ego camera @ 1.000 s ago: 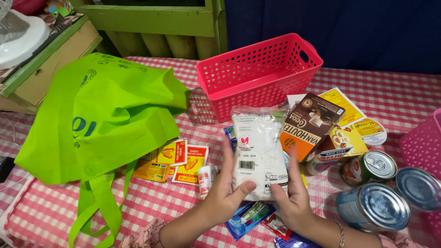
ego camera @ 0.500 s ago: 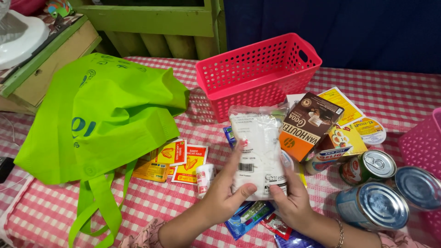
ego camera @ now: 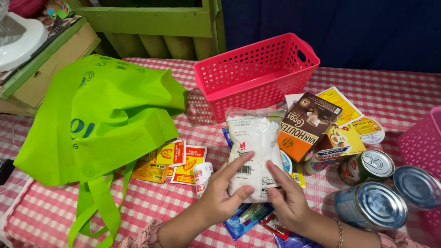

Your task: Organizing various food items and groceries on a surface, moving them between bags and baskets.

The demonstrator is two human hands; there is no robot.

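Note:
Both my hands hold a clear plastic bag of white powder (ego camera: 254, 142) upright over the checked tablecloth. My left hand (ego camera: 223, 193) grips its lower left side, thumb across the front and fingers spread behind. My right hand (ego camera: 287, 197) holds the lower right corner, index finger laid along the front. Right behind the bag stands an empty red plastic basket (ego camera: 255, 76). A brown and orange cocoa box (ego camera: 305, 126) leans just to the right of the bag.
A lime green cloth tote bag (ego camera: 98, 115) lies at the left. Yellow sachets (ego camera: 177, 158) and a small white bottle (ego camera: 201, 177) sit beside it. Several tin cans (ego camera: 372, 202) lie at the right, next to a pink basket (ego camera: 422, 142). Flat packets (ego camera: 248, 218) lie under my hands.
My left fingers have shifted from behind the bag's edge to spread across its side, and my right index finger now lies up the front. The bag sits slightly lower and more to the left.

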